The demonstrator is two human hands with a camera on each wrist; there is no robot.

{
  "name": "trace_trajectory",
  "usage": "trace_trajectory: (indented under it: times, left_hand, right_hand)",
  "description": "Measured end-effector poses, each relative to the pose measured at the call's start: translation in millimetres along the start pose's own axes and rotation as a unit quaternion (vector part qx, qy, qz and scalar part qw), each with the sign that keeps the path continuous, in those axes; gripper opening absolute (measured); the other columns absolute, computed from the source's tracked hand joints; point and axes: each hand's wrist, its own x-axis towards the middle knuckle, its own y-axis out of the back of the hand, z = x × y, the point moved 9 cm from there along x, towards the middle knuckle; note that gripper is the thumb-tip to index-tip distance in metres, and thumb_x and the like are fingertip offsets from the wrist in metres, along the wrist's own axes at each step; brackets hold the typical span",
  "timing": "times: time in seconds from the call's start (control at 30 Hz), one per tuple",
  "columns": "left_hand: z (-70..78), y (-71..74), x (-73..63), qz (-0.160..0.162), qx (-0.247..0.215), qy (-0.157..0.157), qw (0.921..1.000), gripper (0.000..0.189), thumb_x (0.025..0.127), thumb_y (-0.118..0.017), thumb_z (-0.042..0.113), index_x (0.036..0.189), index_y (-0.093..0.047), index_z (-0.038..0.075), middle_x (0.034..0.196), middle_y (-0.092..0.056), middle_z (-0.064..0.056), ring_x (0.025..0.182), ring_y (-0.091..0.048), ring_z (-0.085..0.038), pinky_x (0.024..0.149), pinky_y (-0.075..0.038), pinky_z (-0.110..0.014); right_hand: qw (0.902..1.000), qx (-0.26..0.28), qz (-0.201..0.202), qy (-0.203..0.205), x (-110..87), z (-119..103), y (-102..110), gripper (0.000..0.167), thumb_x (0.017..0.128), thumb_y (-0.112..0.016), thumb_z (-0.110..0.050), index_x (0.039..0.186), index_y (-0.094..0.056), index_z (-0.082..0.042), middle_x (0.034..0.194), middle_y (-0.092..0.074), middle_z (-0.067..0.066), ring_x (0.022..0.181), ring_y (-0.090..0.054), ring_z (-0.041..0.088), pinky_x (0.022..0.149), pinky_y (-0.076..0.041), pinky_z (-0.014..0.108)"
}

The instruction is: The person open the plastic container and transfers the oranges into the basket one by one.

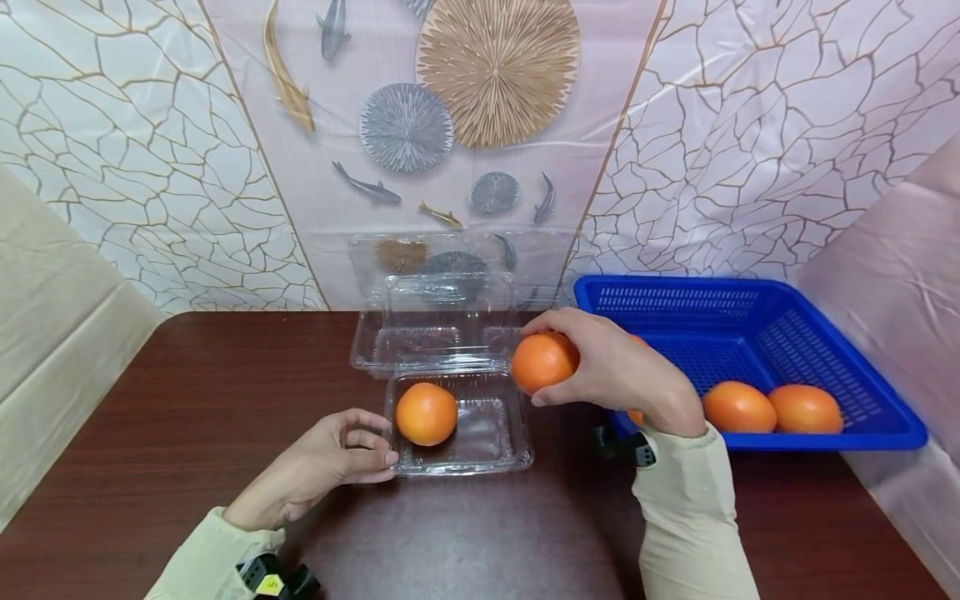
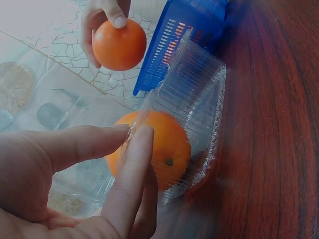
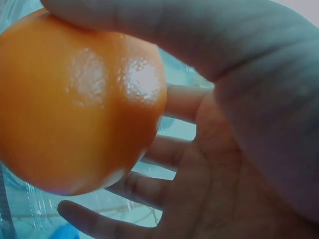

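My right hand [image 1: 618, 367] grips an orange [image 1: 545, 363] between thumb and fingers, raised above the right side of a clear plastic clamshell box [image 1: 483, 429]. In the right wrist view the thumb lies along one side of that orange [image 3: 75, 109], with the fingers spread behind it. A second orange [image 1: 426, 414] sits in the left part of the box. At the box's left edge, my left hand [image 1: 330, 458] pinches the rim between thumb and fingers; the left wrist view shows the fingertips [image 2: 142, 137] on it. The box's clear lid [image 1: 438, 329] stands open at the back.
A blue perforated basket [image 1: 885, 421] stands at the right, with several oranges [image 1: 806, 408] in it, some partly hidden behind my right wrist. The dark wooden table [image 1: 187, 400] runs back to a patterned sheet [image 1: 495, 75].
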Motion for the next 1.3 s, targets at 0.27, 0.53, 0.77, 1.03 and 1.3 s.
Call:
trace_trajectory:
  times: [0.27,0.53,0.77,1.03,1.3]
  left_hand:
    - [0.2,-0.5,-0.4,-0.002,0.002,0.001,1.0000,0.057,0.091,-0.072,-0.003,0.137,-0.038,-0.011,0.094,-0.065,-0.006,0.089,-0.072,-0.016,0.091,-0.064,-0.039]
    - [0.2,-0.3,-0.3,0.000,0.003,0.004,1.0000,0.057,0.092,-0.073,-0.002,0.137,-0.038,-0.011,0.094,-0.065,-0.005,0.089,-0.073,-0.017,0.091,-0.065,-0.039]
    - [0.5,-0.2,-0.5,0.002,0.004,0.005,1.0000,0.058,0.091,-0.073,-0.002,0.136,-0.039,-0.012,0.093,-0.065,-0.005,0.089,-0.073,-0.016,0.091,-0.065,-0.039]
    - [1.0,-0.5,-0.7,0.001,0.001,-0.002,1.0000,0.058,0.090,-0.073,-0.003,0.135,-0.038,-0.013,0.091,-0.065,-0.003,0.087,-0.072,-0.015,0.090,-0.065,-0.038]
    - [0.1,-0.7,-0.3,-0.003,0.002,0.000,1.0000,0.058,0.091,-0.073,-0.003,0.136,-0.038,-0.012,0.094,-0.065,-0.005,0.089,-0.072,-0.016,0.092,-0.064,-0.039]
  right_hand:
    - [0.9998,0.009,0.016,0.004,-6.1,10.3,14.1,0.069,0.073,-0.093,-0.036,0.133,-0.062,-0.019,0.117,-0.066,0.001,0.102,-0.060,0.022,0.088,-0.053,0.037]
    - [0.9996,0.001,0.027,-0.009,-10.8,19.8,24.0,0.068,0.075,-0.092,-0.040,0.133,-0.062,-0.020,0.119,-0.066,0.003,0.103,-0.059,0.023,0.087,-0.051,0.038]
    - [0.9987,0.006,0.034,-0.037,-17.7,33.2,32.3,0.066,0.077,-0.090,-0.042,0.133,-0.061,-0.022,0.120,-0.065,0.003,0.103,-0.058,0.023,0.087,-0.050,0.037]
    - [0.9969,0.000,0.040,-0.068,-23.7,49.7,39.4,0.068,0.079,-0.088,-0.043,0.136,-0.059,-0.019,0.127,-0.063,0.008,0.107,-0.059,0.028,0.086,-0.051,0.037]
    - [0.9935,0.002,0.043,-0.105,-32.0,66.2,45.7,0.074,0.080,-0.086,-0.050,0.141,-0.055,-0.021,0.131,-0.061,0.008,0.109,-0.058,0.028,0.086,-0.050,0.035]
